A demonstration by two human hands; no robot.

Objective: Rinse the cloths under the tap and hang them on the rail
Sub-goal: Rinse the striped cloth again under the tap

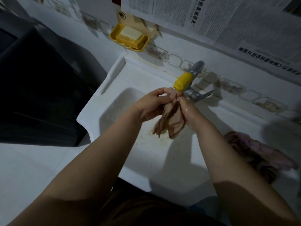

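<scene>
Gripping one brown cloth (171, 118) with left hand (151, 105) and right hand (189, 111) together, just under yellow tap nozzle (183, 81), above white sink (114, 108); pink cloth (254, 149) lay well apart.

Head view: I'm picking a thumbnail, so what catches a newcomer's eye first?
Both hands, left hand and right hand, grip a beige cloth under the yellow tap nozzle over the white sink. A yellow soap dish hangs on the wall upper left.
</scene>
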